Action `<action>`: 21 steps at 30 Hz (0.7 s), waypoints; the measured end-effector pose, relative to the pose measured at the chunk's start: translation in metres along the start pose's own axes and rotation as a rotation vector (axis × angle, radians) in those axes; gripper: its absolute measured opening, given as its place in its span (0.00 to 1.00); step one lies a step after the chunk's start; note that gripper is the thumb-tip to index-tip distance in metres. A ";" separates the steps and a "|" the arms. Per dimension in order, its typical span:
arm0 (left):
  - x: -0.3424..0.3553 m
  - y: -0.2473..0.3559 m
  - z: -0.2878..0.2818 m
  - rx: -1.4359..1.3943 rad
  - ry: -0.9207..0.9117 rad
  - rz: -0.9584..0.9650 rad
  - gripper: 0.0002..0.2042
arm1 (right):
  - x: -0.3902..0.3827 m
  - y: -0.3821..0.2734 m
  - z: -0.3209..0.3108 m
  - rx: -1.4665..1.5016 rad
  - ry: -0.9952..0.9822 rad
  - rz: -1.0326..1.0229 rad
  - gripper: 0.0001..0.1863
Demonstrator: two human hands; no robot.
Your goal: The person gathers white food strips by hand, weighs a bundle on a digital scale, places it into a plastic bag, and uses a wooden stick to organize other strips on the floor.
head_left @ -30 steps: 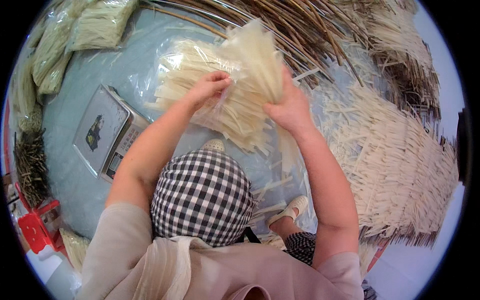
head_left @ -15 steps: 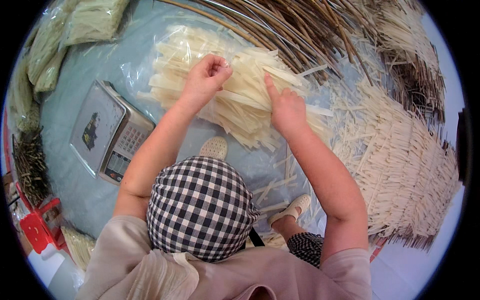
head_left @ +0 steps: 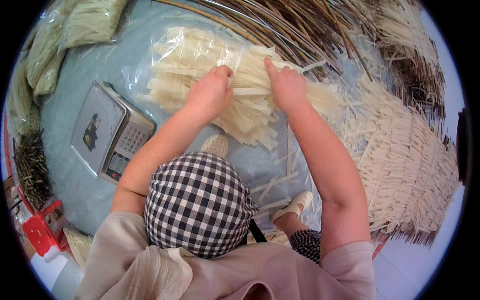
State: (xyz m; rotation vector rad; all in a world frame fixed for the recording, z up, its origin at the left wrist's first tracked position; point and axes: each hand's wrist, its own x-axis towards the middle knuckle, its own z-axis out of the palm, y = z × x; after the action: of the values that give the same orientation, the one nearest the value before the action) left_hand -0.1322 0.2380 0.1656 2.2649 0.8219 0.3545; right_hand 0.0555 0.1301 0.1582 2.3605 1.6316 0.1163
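A thick bundle of pale, flat strips lies in front of me, its left part under a clear plastic bag. My left hand is closed at the middle of the bundle, its fingers curled on the edge of the plastic. To its right, my right hand rests on the strips, index finger stretched forward and the other fingers bent round them. The thumb of the right hand is hidden.
A digital scale stands at the left. Bagged strips lie at the far left, long brown sticks at the back. Piled pale-tipped sticks fill the right. A red stool is at the lower left.
My left hand has come down and turned, its fingers now lower on the plastic and strips. My right hand has shifted slightly forward, its fingers closing on the bundle.
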 end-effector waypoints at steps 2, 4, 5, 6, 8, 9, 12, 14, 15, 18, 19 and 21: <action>-0.002 0.001 0.002 0.026 -0.015 -0.026 0.16 | -0.009 -0.016 0.000 -0.016 -0.028 0.015 0.41; -0.004 0.010 -0.002 -0.032 -0.040 -0.083 0.15 | -0.021 -0.038 -0.001 0.015 -0.132 0.078 0.40; -0.004 0.013 -0.002 -0.032 -0.038 -0.087 0.15 | -0.027 -0.049 0.000 0.016 -0.131 0.074 0.40; -0.004 0.014 -0.003 -0.033 -0.082 -0.115 0.15 | -0.034 -0.059 0.002 0.025 -0.178 0.053 0.39; -0.004 0.010 -0.003 -0.031 -0.120 -0.146 0.15 | -0.039 -0.063 0.000 0.035 -0.219 0.027 0.38; -0.005 0.002 0.002 -0.041 -0.045 -0.127 0.16 | -0.040 -0.058 -0.001 0.000 -0.205 0.020 0.37; -0.004 0.003 -0.004 -0.062 0.011 -0.161 0.17 | -0.040 -0.059 -0.017 -0.085 -0.056 -0.058 0.37; -0.003 0.003 -0.007 -0.088 -0.007 -0.209 0.17 | -0.039 -0.063 -0.022 -0.148 0.077 -0.123 0.37; -0.004 0.000 -0.005 -0.108 0.059 -0.175 0.16 | -0.037 -0.067 -0.020 -0.066 0.048 -0.117 0.37; 0.002 -0.009 0.000 -0.141 0.150 -0.109 0.15 | -0.039 -0.065 0.017 0.020 0.051 -0.084 0.38; 0.001 -0.011 0.000 -0.153 0.166 -0.091 0.14 | -0.041 -0.067 0.023 0.032 0.071 -0.063 0.39; -0.003 -0.007 0.005 -0.141 0.149 -0.043 0.14 | -0.043 -0.073 0.036 -0.020 0.059 -0.047 0.40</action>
State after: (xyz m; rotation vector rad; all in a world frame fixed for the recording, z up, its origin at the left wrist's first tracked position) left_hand -0.1358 0.2373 0.1570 2.1062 0.8918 0.5493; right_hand -0.0181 0.1079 0.1080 2.3234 1.7041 0.1940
